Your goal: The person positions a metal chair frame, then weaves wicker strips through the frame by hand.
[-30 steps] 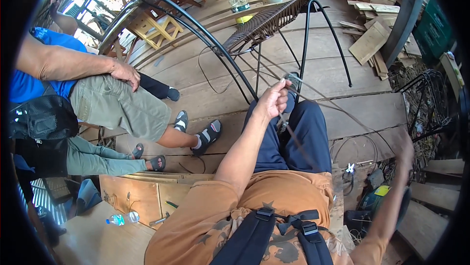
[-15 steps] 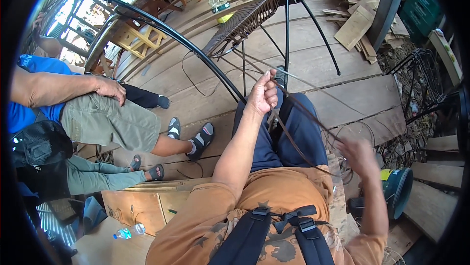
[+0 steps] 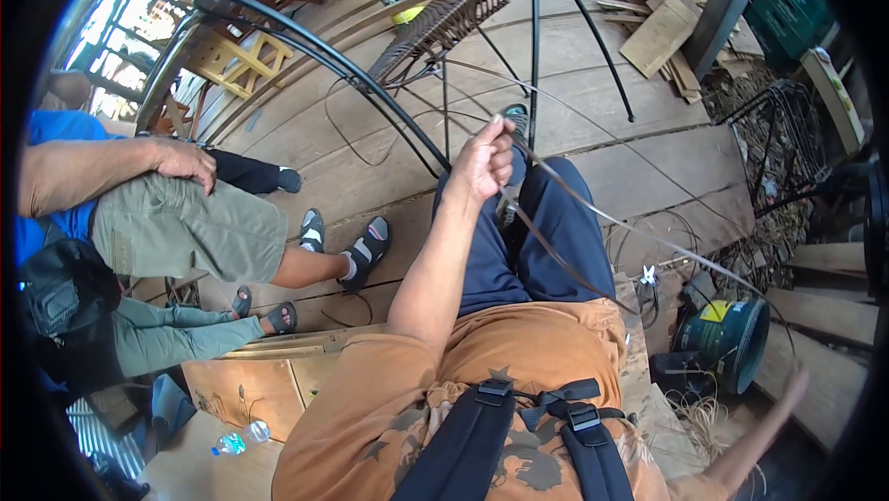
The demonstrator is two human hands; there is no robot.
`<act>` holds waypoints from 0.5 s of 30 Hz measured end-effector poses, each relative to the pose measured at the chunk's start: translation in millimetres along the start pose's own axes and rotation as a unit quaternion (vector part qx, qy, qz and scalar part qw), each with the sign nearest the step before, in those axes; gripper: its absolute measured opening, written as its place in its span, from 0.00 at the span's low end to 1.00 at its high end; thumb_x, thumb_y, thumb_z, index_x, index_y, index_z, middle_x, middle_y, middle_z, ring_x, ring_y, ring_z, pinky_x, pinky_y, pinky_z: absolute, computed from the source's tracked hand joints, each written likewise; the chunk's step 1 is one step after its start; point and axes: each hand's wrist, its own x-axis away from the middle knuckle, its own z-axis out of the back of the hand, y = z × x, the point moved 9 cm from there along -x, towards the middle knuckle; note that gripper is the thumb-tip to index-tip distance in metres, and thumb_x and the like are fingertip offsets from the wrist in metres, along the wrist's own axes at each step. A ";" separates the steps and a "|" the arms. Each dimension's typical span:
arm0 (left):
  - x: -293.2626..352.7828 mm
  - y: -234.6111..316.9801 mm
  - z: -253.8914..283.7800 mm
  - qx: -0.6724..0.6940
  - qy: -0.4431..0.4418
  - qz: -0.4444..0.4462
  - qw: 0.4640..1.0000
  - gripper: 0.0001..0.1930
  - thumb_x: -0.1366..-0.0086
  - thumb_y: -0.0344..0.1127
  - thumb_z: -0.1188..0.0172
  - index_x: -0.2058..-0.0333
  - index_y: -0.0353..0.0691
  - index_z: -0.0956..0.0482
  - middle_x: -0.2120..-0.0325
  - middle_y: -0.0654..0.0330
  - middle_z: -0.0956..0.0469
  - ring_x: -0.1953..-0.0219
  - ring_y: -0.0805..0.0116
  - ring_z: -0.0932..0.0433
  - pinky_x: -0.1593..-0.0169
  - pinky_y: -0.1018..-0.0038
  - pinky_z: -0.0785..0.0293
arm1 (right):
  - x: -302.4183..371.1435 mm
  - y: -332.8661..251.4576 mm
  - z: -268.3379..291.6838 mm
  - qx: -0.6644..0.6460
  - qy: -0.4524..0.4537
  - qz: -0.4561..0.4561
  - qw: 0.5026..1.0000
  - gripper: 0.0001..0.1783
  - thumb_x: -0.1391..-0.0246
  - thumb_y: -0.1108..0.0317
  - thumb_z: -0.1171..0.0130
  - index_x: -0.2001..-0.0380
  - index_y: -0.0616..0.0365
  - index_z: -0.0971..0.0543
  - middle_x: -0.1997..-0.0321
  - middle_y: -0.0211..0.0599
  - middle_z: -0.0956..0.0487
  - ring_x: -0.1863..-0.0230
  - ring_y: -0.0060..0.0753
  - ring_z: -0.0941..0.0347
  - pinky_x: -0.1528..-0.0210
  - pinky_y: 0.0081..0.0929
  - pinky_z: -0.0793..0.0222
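Note:
My left hand (image 3: 483, 160) is closed around brown, flat weaving strands (image 3: 556, 246), held above my knees. Lengths of strand run from it toward the woven panel and loop down beside my right thigh. One long strand bows out to my right hand (image 3: 794, 388), which is stretched far to the right and blurred; the strand ends at its fingers, which look closed on it. In front of me stands a black metal furniture frame (image 3: 319, 56) with a partly woven brown panel (image 3: 449, 24). A strand trails from the panel's lower edge.
A seated person (image 3: 185, 223) in shorts is at my left, with another person's legs nearby. A dark green bucket (image 3: 755, 348) and pliers (image 3: 648, 274) lie at my right. Wood offcuts (image 3: 667, 33) are piled far right; a plastic bottle (image 3: 230, 444) lies lower left.
My right hand has swung outward and down to the right, drawing the strand out in a long curve. My left hand keeps its grip. The whole view has shifted slightly.

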 end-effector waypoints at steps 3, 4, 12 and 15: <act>-9.8 -26.1 8.4 -0.016 0.015 0.053 0.998 0.11 0.41 0.48 0.47 0.68 0.49 0.28 0.92 0.77 0.47 0.92 0.84 0.51 0.90 0.84 0.56 | 61.5 -252.0 49.4 -0.411 -0.030 0.193 0.891 0.22 0.47 0.64 0.56 0.48 0.57 0.32 0.56 0.39 0.25 0.57 0.31 0.29 0.54 0.27 0.35; -4.5 -14.4 17.9 -0.031 0.014 0.018 0.999 0.11 0.41 0.49 0.48 0.67 0.50 0.27 0.93 0.77 0.47 0.93 0.84 0.51 0.90 0.84 0.56 | 106.8 -349.2 42.3 -0.547 -0.150 0.209 0.797 0.19 0.47 0.65 0.57 0.52 0.57 0.29 0.63 0.37 0.24 0.65 0.30 0.29 0.60 0.26 0.34; -4.9 7.9 15.4 0.068 0.032 -0.032 0.997 0.11 0.37 0.45 0.51 0.64 0.46 0.27 0.89 0.75 0.47 0.93 0.86 0.57 0.91 0.86 0.61 | 363.3 -636.9 95.4 -0.425 -0.179 0.552 0.694 0.20 0.49 0.51 0.52 0.69 0.58 0.24 0.72 0.49 0.24 0.66 0.51 0.27 0.62 0.40 0.32; -13.2 -0.9 -1.4 0.125 -0.123 -0.017 0.984 0.12 0.37 0.43 0.51 0.63 0.43 0.28 0.89 0.74 0.48 0.92 0.85 0.58 0.91 0.85 0.61 | 334.6 -566.0 91.8 -0.318 -0.105 0.632 0.699 0.20 0.47 0.49 0.53 0.78 0.56 0.28 0.80 0.44 0.27 0.74 0.48 0.29 0.71 0.40 0.34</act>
